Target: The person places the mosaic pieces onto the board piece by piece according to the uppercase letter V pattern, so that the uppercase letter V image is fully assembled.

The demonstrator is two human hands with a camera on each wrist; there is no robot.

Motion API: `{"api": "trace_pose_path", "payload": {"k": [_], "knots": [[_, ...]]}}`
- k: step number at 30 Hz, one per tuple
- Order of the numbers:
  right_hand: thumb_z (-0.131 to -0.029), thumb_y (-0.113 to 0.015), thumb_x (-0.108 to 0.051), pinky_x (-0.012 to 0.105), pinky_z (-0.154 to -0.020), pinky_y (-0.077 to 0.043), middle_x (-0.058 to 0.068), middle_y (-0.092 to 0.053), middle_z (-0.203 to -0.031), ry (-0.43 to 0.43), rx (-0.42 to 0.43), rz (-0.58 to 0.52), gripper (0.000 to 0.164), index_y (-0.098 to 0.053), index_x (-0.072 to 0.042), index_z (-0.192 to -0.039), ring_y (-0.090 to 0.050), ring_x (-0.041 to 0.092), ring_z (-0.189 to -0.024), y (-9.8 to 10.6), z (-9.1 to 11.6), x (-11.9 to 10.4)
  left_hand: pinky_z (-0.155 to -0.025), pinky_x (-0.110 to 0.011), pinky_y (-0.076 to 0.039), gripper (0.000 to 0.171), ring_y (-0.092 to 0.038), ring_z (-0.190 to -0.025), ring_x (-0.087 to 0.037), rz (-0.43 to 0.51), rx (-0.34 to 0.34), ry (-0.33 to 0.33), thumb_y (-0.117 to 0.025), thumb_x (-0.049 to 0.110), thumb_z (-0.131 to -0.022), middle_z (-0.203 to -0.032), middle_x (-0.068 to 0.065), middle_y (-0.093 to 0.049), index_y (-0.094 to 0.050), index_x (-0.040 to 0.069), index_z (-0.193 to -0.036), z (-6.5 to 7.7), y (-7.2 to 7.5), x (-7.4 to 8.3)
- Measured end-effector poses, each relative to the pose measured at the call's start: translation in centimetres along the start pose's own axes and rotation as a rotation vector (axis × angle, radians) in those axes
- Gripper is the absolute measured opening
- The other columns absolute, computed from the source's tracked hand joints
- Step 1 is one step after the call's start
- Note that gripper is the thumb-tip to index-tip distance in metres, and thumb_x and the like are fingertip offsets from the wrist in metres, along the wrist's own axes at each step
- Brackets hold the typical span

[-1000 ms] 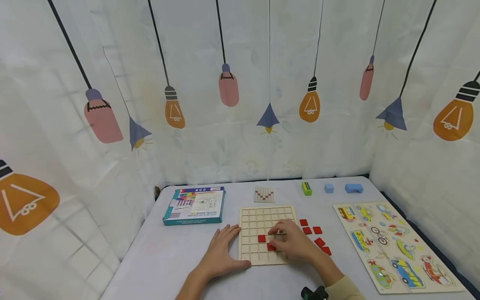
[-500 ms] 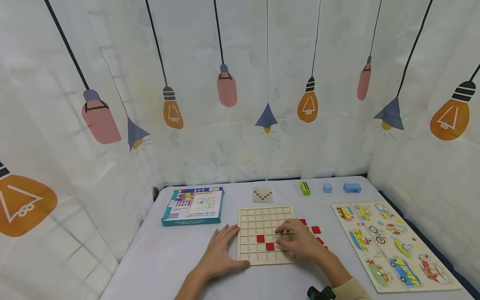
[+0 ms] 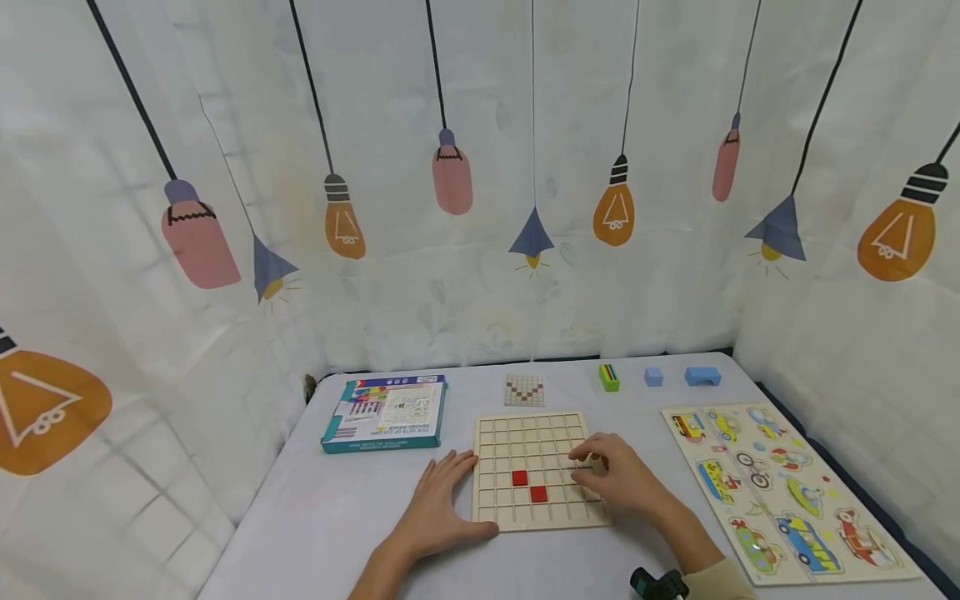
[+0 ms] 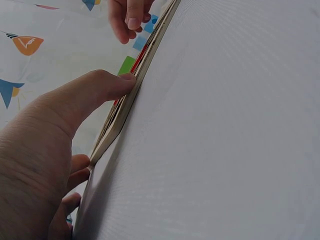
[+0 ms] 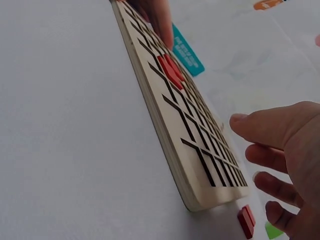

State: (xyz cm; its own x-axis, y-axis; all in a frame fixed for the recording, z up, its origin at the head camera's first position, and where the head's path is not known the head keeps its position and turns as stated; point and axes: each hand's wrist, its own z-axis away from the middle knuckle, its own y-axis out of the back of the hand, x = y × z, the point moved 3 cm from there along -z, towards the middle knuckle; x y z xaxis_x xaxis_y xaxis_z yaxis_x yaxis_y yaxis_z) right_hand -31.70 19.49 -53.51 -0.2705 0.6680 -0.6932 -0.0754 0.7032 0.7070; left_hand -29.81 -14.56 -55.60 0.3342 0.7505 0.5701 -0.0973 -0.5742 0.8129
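Observation:
A square wooden grid board (image 3: 528, 442) lies on the table with two red square tiles (image 3: 538, 494) in its cells, diagonal to each other. My left hand (image 3: 441, 512) is spread at the board's left side, fingertips at its left edge. In the left wrist view its thumb (image 4: 107, 85) touches the board's front edge. Over the board's right side hovers my right hand (image 3: 622, 479), thumb and fingers apart, holding nothing. A loose red tile (image 5: 246, 221) shows beyond the board in the right wrist view; my right hand hides the loose tiles in the head view.
A small card (image 3: 524, 390) with a red pattern lies behind the board. To the left is a teal-edged box (image 3: 386, 412). Green and blue blocks (image 3: 702, 376) stand at the back right, and a picture puzzle board (image 3: 787, 500) lies on the right.
My right hand has moved right across the board, away from the two red tiles, and now covers the loose tiles. My left hand has stayed in place.

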Motion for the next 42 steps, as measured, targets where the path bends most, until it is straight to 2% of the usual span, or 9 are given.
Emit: {"api": "trace_pose_path", "payload": {"k": [3, 9, 13, 23, 31, 42], "knots": [[-0.098, -0.088, -0.028, 0.031, -0.089, -0.056, -0.011, -0.073, -0.116, -0.006, 0.019, 0.009, 0.021, -0.082, -0.029, -0.118, -0.057, 0.017, -0.11, 0.7, 0.0, 0.5, -0.141, -0.07, -0.017, 0.117, -0.034, -0.169, -0.039, 0.001, 0.001, 0.003, -0.091, 0.076, -0.072, -0.172, -0.005, -0.052, -0.054, 0.013, -0.164, 0.0, 0.0, 0.1], [-0.098, -0.087, -0.025, 0.037, -0.098, -0.059, -0.014, -0.074, -0.119, -0.027, 0.058, 0.019, 0.022, -0.082, -0.029, -0.119, -0.06, 0.017, -0.116, 1.8, 0.2, 1.7, -0.141, -0.07, -0.018, 0.117, -0.034, -0.169, -0.039, -0.004, 0.004, 0.0, -0.091, 0.076, -0.071, -0.171, -0.005, -0.053, -0.054, 0.014, -0.164, 0.0, 0.0, 0.1], [-0.098, -0.086, -0.027, 0.038, -0.097, -0.059, -0.012, -0.074, -0.124, -0.047, 0.073, 0.024, 0.024, -0.082, -0.028, -0.122, -0.06, 0.017, -0.12, 2.3, 0.4, 2.5, -0.141, -0.07, -0.017, 0.117, -0.033, -0.169, -0.039, 0.0, 0.0, 0.002, -0.091, 0.076, -0.071, -0.172, -0.005, -0.052, -0.054, 0.015, -0.164, 0.0, 0.0, 0.1], [-0.097, -0.088, -0.031, 0.051, -0.104, -0.06, -0.005, -0.076, -0.126, -0.1, 0.067, 0.056, 0.026, -0.081, -0.027, -0.122, -0.06, 0.024, -0.123, 2.8, 0.6, 4.2, -0.142, -0.068, -0.017, 0.117, -0.033, -0.17, -0.037, 0.009, -0.004, 0.018, -0.09, 0.079, -0.07, -0.172, -0.002, -0.052, -0.055, 0.018, -0.164, 0.0, -0.2, -0.2], [-0.096, -0.089, -0.031, 0.041, -0.097, -0.056, -0.003, -0.075, -0.131, -0.127, 0.09, 0.098, 0.025, -0.081, -0.029, -0.12, -0.055, 0.023, -0.12, 2.5, 0.6, 5.0, -0.142, -0.067, -0.016, 0.117, -0.033, -0.17, -0.036, 0.012, -0.009, 0.021, -0.089, 0.08, -0.07, -0.172, -0.001, -0.052, -0.054, 0.02, -0.165, 0.0, -0.2, -0.3], [-0.096, -0.089, -0.03, 0.039, -0.094, -0.053, -0.006, -0.076, -0.127, -0.099, 0.095, 0.134, 0.025, -0.082, -0.03, -0.12, -0.054, 0.021, -0.117, 2.3, 0.5, 5.1, -0.142, -0.067, -0.017, 0.118, -0.033, -0.17, -0.035, 0.009, -0.011, 0.025, -0.089, 0.08, -0.07, -0.172, -0.001, -0.052, -0.054, 0.02, -0.165, -0.1, -0.2, -0.4]]}}
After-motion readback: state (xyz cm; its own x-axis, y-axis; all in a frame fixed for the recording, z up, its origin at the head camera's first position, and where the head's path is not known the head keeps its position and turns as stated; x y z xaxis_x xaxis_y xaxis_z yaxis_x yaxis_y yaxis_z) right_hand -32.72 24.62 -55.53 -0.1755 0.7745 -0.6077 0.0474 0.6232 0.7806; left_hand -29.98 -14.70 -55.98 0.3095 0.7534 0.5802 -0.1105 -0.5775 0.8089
